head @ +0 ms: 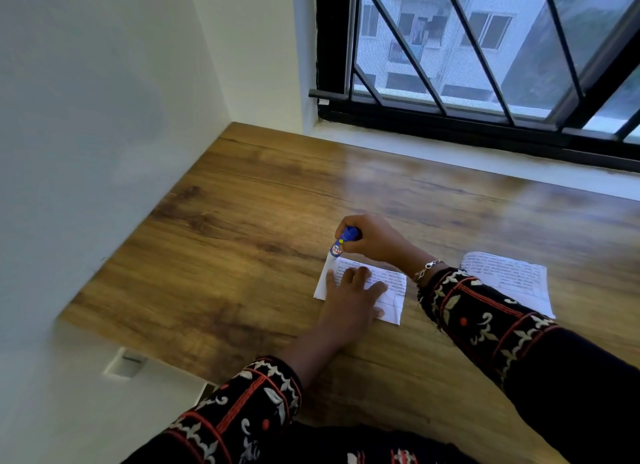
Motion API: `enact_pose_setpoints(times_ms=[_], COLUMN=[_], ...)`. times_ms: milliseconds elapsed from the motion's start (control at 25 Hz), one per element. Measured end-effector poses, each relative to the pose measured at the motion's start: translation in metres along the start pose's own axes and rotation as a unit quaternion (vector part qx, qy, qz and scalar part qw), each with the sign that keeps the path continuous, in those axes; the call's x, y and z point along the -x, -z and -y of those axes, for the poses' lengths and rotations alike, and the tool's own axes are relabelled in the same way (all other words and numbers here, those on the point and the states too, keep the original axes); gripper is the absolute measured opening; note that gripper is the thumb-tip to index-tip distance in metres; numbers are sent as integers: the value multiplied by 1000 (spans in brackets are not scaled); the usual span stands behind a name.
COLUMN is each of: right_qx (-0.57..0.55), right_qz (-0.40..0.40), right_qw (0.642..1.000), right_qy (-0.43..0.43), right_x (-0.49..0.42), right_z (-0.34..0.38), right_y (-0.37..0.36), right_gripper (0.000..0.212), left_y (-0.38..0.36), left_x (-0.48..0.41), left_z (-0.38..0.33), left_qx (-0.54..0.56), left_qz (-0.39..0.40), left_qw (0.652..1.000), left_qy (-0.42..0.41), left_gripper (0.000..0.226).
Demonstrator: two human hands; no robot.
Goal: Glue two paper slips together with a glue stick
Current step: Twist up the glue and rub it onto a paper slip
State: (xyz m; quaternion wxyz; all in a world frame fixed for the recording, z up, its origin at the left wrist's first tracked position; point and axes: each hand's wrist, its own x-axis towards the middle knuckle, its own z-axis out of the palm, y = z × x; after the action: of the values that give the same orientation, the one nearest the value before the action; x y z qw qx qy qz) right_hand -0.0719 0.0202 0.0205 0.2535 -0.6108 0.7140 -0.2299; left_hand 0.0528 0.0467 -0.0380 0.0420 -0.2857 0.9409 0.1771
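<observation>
Left hand (pixel 349 292) flat, fingers spread, pressing paper slip (pixel 389 295) onto wooden counter (pixel 242 238). Right hand (pixel 372 236) gripping blue glue stick (pixel 343 242), tip touching slip's far left corner. Second slip (pixel 512 276) lying near, right of sleeve (pixel 485 321).

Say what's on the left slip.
Left hand lies flat on the slip; glue stick in the right hand touches its far corner. The hand hides the print beneath.
</observation>
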Motion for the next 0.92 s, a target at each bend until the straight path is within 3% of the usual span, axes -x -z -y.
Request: enact_pose_setpoints(times_ms=[920], right_qx=[19], right_qz=[28], right_qw=[999], right_qy=[-39], right_x=[21], right_z=[-25], right_y=[15], right_gripper=[18], left_y=[1], left_x=[7], left_z=[-2], left_qx=[16], left_qz=[-24], left_qw=[999], left_qy=[15], left_gripper=[46])
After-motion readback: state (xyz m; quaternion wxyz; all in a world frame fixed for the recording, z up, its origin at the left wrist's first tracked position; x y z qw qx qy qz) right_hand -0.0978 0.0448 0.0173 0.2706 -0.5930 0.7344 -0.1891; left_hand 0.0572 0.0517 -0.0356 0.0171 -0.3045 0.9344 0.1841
